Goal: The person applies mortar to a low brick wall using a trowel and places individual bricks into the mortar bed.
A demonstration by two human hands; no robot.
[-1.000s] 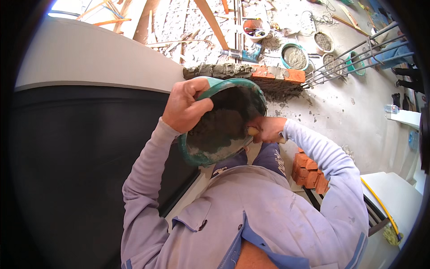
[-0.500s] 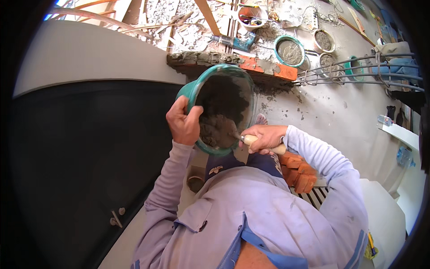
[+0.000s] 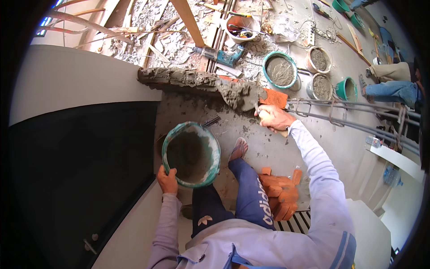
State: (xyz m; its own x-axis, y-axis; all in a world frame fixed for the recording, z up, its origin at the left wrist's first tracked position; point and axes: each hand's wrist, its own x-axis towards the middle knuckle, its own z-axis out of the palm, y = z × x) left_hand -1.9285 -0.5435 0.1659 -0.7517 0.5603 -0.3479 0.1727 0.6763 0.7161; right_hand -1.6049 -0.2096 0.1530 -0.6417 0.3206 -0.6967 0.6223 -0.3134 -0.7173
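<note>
My left hand [image 3: 167, 180] grips the rim of a green bucket [image 3: 217, 167], tilted toward me, with grey mortar smeared inside. My right hand [image 3: 274, 118] is closed round the wooden handle of a trowel [image 3: 283, 133]. The trowel's blade is mostly hidden at a thick lump of wet mortar [image 3: 242, 95] on top of a low brick wall [image 3: 179, 80]. Beside that lump, to the right, a bare orange brick [image 3: 275, 98] shows at the wall's end. The bucket hangs below and left of the wall, apart from it.
Steel rebars [image 3: 354, 117] stick out rightward from the wall's end. Beyond the wall lie a teal power drill [image 3: 224, 56], a tool bucket [image 3: 242, 28], and several mortar buckets, one teal-rimmed [image 3: 280, 69]. Stacked bricks [image 3: 280, 193] sit by my leg. Another person's legs [image 3: 389, 83] show at right.
My right hand has moved from inside the bucket up to the wall top, where a fresh mortar lump now lies. My left hand has lowered the bucket down and left.
</note>
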